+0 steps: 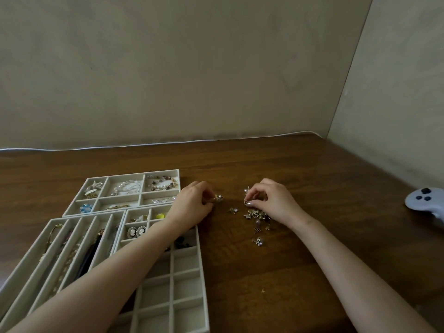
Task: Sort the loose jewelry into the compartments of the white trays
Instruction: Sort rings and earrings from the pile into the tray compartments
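A pile of small loose jewelry lies on the brown table, right of the trays. My right hand rests over the pile's far side and pinches a small charm at its fingertips. My left hand is just right of the trays and grips a small gold earring. Three white trays sit at left: a far tray with bracelets and brooches, a long-slot tray with necklaces, and a small-grid tray partly under my left forearm.
A grey game controller lies at the table's right edge. A tiny gold piece lies alone nearer to me. A wall stands behind the table and another at right. A pale cable runs along the table's back edge.
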